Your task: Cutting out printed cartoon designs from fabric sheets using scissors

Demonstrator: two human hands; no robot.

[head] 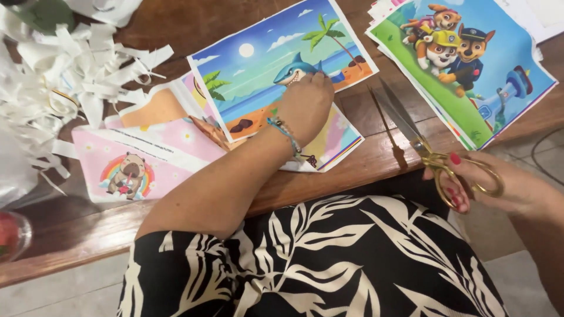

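Black-and-white leaf-patterned clothing (329,258) fills the foreground below the wooden bench (364,158). Left hand (305,105) rests on the shark beach print (276,64), fingers curled downward, pressing the sheet flat. Right of this print, the right hand (499,188) grips gold-handled scissors (423,147), blades nearly closed. Paper scraps (76,64) lie left of the print.

left arm was stretched way out from the lap toward the far edge of the tabletop, left hand (306,105) palm down, fingers loosely curled, fingertips pressing flat. right hand (499,186) hung just off the near edge, thumb and fingers through the handles, wrist bent a bit, closed grip
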